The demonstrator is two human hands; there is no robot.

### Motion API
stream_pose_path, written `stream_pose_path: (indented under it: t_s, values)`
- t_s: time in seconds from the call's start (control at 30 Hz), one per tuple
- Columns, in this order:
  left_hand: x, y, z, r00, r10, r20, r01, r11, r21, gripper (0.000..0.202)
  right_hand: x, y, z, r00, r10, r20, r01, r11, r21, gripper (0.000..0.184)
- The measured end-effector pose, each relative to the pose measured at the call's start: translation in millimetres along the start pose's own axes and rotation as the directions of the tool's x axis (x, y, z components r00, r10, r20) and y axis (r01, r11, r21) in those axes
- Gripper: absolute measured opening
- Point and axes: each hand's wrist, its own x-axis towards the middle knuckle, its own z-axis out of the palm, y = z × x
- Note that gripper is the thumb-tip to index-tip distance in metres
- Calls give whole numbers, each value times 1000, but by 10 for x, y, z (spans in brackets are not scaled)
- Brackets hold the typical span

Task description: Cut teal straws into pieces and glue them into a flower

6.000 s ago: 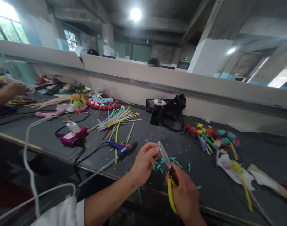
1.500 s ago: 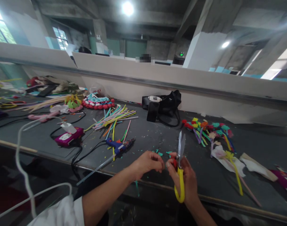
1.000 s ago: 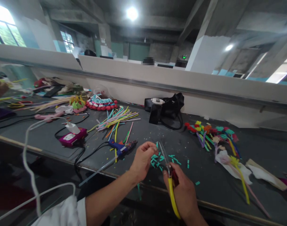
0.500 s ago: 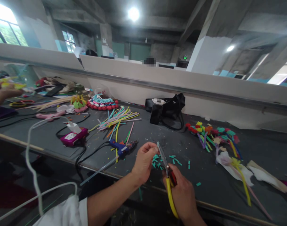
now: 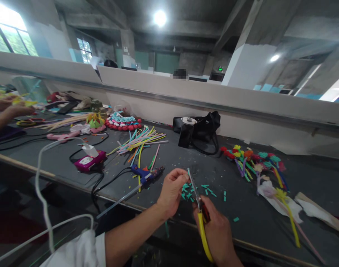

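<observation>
My right hand (image 5: 215, 226) is wrapped around scissors (image 5: 198, 198) with yellow and red handles, their blades pointing away from me. Thumb and fingertips of my left hand (image 5: 173, 189) are pinched beside the blade tips. A bit of a thin teal strip (image 5: 188, 171) shows there; most of it is hidden by the fingers and blades. Several short green cut pieces (image 5: 187, 193) lie on the dark table (image 5: 258, 230) around the blades. A length of green strip (image 5: 166, 229) hangs below my left wrist; whether it belongs to the pinched strip, I cannot tell.
Left of my hands lies a blue glue gun (image 5: 144, 174), with a pile of coloured stems (image 5: 141, 141) behind it. A magenta power block (image 5: 90, 162) trails cables. A phone (image 5: 186, 135) leans near a black bag (image 5: 208, 128). Colourful flowers (image 5: 253, 157) lie right. Another person's hands (image 5: 16, 109) are far left.
The whole view has shifted slightly right and down. Both hands keep nearly the same pose, the scissors blades still close to the left fingertips.
</observation>
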Motion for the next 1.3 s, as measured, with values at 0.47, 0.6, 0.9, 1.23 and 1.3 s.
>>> stream_pose_path:
  t_s: [0.47, 0.6, 0.9, 1.23, 1.3]
  values:
    - [12, -18, 7, 1000, -15, -9, 15, 1000, 5, 13, -1, 13, -12, 999, 26, 31, -28, 998, 57, 22]
    - [17, 1, -2, 1000, -7, -1, 7, 999, 49, 11, -4, 22, -19, 995, 81, 62, -89, 988, 130, 18]
    - [119, 70, -156, 996, 30, 87, -75, 815, 574, 7, -10, 134, -110, 989, 125, 72, -134, 982, 136, 22]
    - [278, 85, -418, 907, -41, 419, -421, -98, 902, 8, -68, 336, -246, 978, 199, 54, -206, 964, 168, 27]
    - [266, 62, -413, 897, -56, 439, -442, -165, 882, 9, -77, 384, -279, 977, 205, 51, -211, 961, 179, 27]
